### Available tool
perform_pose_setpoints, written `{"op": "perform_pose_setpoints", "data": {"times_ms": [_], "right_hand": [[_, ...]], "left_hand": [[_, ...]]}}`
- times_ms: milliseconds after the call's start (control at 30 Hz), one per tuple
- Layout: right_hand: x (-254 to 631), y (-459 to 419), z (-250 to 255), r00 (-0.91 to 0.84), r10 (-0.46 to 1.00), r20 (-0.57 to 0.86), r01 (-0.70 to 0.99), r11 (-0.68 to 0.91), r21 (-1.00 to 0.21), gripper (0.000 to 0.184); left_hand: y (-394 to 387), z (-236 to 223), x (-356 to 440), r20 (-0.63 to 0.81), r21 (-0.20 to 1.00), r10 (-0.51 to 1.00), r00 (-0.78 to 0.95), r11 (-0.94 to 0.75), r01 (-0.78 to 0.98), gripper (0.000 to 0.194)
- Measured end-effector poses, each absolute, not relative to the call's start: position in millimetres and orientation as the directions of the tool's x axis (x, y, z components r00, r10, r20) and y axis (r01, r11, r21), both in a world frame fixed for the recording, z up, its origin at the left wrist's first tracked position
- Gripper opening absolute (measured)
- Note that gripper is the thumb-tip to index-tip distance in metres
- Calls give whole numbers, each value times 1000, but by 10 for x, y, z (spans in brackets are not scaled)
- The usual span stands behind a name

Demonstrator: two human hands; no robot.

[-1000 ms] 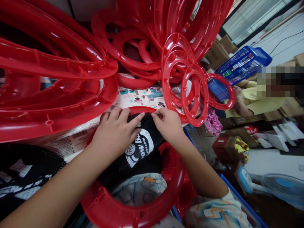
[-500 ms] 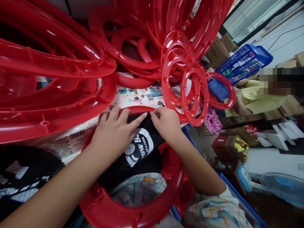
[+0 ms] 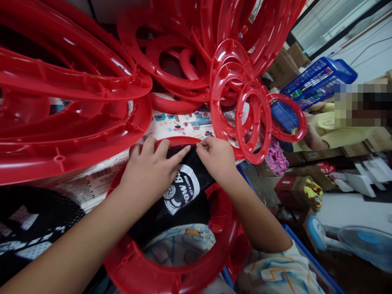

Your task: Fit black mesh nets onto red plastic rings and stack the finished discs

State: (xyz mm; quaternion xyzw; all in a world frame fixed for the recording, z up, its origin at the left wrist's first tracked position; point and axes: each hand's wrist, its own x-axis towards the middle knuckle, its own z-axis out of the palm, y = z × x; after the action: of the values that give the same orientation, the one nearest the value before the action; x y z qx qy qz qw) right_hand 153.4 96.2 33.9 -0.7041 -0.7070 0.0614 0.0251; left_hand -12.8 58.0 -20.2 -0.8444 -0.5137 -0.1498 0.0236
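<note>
A large red plastic ring (image 3: pixel 180 278) rests tilted against my lap, with a piece of black mesh fabric (image 3: pixel 196 212) across its far half. White print and a ball picture show on the mesh. My left hand (image 3: pixel 149 171) lies over the ring's far left part, fingers curled at the rim and index finger stretched along the mesh edge. At the top of the rim, my right hand (image 3: pixel 218 160) pinches the mesh edge between thumb and bent fingers. The two hands nearly meet there. Fingertips of the left hand are partly hidden behind the rim.
Big red rings (image 3: pixel 61 157) are stacked at left, more red rings (image 3: pixel 254 122) ahead. Black printed mesh (image 3: pixel 23 220) lies at lower left. A blue basket (image 3: pixel 318 79), a person in a yellow shirt (image 3: pixel 324 126), boxes (image 3: pixel 289 192) and a fan (image 3: pixel 364 241) are at right.
The view has shifted slightly, so the surroundings sit a little further right. Both hands keep nearly the same place on the ring and mesh.
</note>
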Motion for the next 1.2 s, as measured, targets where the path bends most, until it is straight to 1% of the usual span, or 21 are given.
{"op": "perform_pose_setpoints", "data": {"times_ms": [67,267,433,567,633,700,800,867,1000,1067,1133,1200], "right_hand": [[1538,961,343,-11,999,-50,991,4,-135,24],[1538,991,339,-4,996,-85,998,-2,-68,22],[1537,1007,379,-12,993,-117,999,6,-53,22],[1558,978,416,-20,993,-114,999,16,-35,21],[1591,928,409,-25,992,-121,997,17,-70,20],[1631,854,380,-26,992,-121,990,8,-144,17],[1678,732,317,-34,997,-64,966,16,-259,14],[1692,671,296,-37,999,-40,959,24,-283,12],[1715,627,335,-70,992,-103,965,41,-261,10],[1727,631,364,-109,989,-97,959,79,-273,11],[1730,645,373,-120,990,-72,943,91,-319,11],[1721,669,358,-115,991,-74,918,78,-389,12]], "left_hand": [[583,-203,-124,281,119,861,425,-470,874,49],[597,-198,-114,274,128,869,413,-459,879,48],[595,-192,-111,255,142,875,410,-454,880,47],[595,-183,-113,235,158,883,407,-448,880,48],[596,-183,-118,224,166,886,406,-445,880,49],[595,-188,-126,216,166,886,409,-446,879,50],[592,-206,-136,209,139,881,424,-456,879,51],[587,-219,-138,202,114,880,430,-457,882,51],[548,-206,-135,174,72,894,413,-430,900,52],[499,-161,-135,165,52,909,383,-396,917,51],[442,-86,-136,155,28,926,344,-353,935,49],[401,3,-127,142,-1,938,315,-318,948,47]]}}
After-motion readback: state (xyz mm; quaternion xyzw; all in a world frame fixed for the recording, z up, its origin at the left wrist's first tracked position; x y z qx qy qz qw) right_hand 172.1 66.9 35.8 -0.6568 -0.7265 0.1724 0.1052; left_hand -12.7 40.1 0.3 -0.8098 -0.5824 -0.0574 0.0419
